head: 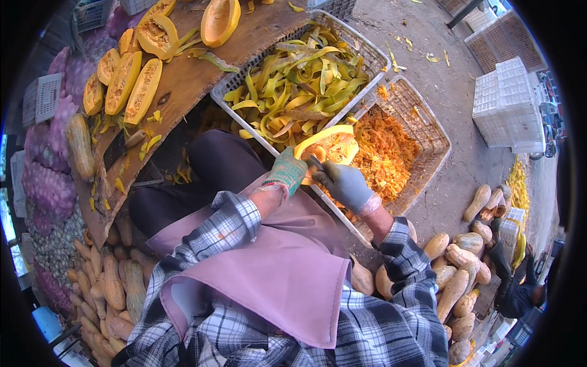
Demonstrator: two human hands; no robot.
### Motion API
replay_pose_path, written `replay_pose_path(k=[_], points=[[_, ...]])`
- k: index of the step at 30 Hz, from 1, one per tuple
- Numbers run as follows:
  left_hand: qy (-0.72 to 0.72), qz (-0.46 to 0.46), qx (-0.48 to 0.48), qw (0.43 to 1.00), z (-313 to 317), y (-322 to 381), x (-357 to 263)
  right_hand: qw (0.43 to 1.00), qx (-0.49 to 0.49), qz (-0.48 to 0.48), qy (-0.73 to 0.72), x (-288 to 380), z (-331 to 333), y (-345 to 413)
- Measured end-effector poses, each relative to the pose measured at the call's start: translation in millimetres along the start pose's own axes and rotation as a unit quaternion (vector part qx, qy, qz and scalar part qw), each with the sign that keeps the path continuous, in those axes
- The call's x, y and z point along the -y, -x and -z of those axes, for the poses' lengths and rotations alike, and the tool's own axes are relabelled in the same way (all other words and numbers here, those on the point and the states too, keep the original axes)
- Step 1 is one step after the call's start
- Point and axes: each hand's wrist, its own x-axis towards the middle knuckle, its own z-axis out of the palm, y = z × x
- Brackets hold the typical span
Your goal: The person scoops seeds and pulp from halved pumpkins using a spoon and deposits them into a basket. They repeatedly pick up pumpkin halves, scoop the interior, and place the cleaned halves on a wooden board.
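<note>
My left hand (pixel 289 171), in a green and white knitted glove, holds a peeled squash half (pixel 341 142) by its near end, cut face up. My right hand (pixel 344 181), in a grey coated glove, is closed around a metal scraping tool (pixel 316 161) whose end meets the pulp in the cavity; the tool's exact kind is hidden by my fingers. Under the half stands a plastic crate (pixel 429 133) with orange squash pulp and seeds (pixel 385 156). Beside it a grey crate (pixel 298 27) is heaped with green-yellow peel strips (pixel 298 87).
A wooden board (pixel 183 85) at upper left bears peeled squash halves (pixel 144 91), an unpeeled squash (pixel 80 147) and a knife (pixel 117 149). Whole squashes (pixel 458 280) lie piled at right and lower left. White crates (pixel 509 105) are stacked at right; a person (pixel 518 293) is at far right.
</note>
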Motion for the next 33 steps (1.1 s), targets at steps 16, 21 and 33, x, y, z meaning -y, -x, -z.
replay_pose_path(k=[16,21,33], points=[[-0.150,0.060,0.035,0.986,-17.4,-1.5,22.8,0.974,0.033,-0.141,0.173,-90.5,12.9,-8.2],[-0.157,0.036,0.075,0.984,-13.9,4.4,8.6,0.991,-0.008,-0.105,0.082,-52.1,25.8,1.7],[0.037,0.090,0.033,0.995,-6.5,3.5,19.6,0.922,0.112,-0.287,0.232,-147.2,49.5,15.3]])
